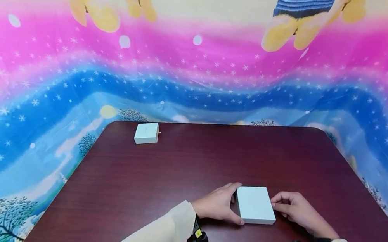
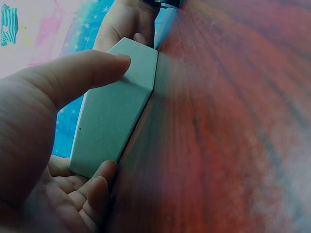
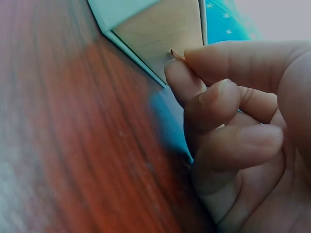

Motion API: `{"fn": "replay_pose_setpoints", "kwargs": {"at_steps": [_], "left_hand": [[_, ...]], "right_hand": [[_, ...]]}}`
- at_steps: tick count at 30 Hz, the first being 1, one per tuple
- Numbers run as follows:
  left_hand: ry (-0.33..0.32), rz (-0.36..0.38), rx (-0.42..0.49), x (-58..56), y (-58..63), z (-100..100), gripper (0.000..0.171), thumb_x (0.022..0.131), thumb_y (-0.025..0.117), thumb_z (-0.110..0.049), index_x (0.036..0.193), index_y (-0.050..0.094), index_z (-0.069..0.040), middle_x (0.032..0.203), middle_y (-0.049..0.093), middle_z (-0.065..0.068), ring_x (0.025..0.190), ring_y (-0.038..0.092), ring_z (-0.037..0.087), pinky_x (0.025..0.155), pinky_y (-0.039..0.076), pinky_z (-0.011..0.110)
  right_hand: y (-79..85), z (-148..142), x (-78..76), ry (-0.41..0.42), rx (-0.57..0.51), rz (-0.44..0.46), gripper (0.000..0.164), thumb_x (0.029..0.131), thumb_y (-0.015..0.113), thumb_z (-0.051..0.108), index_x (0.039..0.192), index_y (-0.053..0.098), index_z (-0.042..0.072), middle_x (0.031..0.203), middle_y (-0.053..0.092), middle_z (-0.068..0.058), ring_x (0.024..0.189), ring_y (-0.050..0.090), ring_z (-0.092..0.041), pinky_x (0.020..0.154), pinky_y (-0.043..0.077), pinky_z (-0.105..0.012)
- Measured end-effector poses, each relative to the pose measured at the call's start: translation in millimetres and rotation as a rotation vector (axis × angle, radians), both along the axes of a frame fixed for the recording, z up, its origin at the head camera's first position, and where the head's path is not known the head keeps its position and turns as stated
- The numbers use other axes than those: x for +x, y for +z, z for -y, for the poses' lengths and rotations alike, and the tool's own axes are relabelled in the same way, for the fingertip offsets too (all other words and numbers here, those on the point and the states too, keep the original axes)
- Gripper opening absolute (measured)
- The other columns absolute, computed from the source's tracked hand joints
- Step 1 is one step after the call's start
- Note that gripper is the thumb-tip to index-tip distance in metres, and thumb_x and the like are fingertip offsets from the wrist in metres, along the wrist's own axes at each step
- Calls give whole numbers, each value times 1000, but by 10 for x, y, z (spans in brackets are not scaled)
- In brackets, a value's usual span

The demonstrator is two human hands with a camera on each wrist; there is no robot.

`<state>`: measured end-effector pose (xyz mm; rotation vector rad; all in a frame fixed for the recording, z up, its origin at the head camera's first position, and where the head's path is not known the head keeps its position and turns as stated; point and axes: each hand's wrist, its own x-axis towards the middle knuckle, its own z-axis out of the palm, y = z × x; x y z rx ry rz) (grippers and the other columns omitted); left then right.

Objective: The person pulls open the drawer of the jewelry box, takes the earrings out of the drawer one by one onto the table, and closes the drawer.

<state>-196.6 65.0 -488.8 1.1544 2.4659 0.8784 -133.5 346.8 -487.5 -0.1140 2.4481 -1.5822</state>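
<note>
A flat white drawer-style box (image 1: 255,203) lies on the table near its front. My left hand (image 1: 219,203) grips it from the left side, with the thumb (image 2: 92,70) along the near side and fingers at the far side. On the right, my right hand (image 1: 297,211) pinches a small ribbon pull tab (image 3: 178,55) between thumb and index finger. That tab comes out of the tan end of the inner drawer (image 3: 158,31), which sits within the white sleeve. The box's contents are hidden.
A second white box (image 1: 146,133) with a small tab on its right side stands at the table's back left. The dark red-brown table (image 1: 190,155) has rounded back corners. A patterned cloth (image 1: 199,67) hangs behind and around it.
</note>
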Motion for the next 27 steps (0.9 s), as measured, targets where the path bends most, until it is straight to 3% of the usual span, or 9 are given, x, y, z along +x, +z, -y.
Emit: {"fn": "replay_pose_setpoints", "kwargs": {"at_steps": [8,27], "left_hand": [[-15,-17,-11,1,9,-22,103,67,86,-48,148,33,-12,106,50,-12,85,51,-2,74,42,15],[11,-52,-8,11,14,-33,91,65,87,-47,138,41,-17,101,49,-13,83,50,-1,70,42,14]], "right_hand": [[3,21,33,-49,41,-37,21,90,71,19,97,70,0,69,59,-11,51,48,-13,43,42,-28],[-3,-12,-3,-30,30,-3,18,91,70,19,95,69,2,65,56,-10,46,42,-11,41,41,-29]]}}
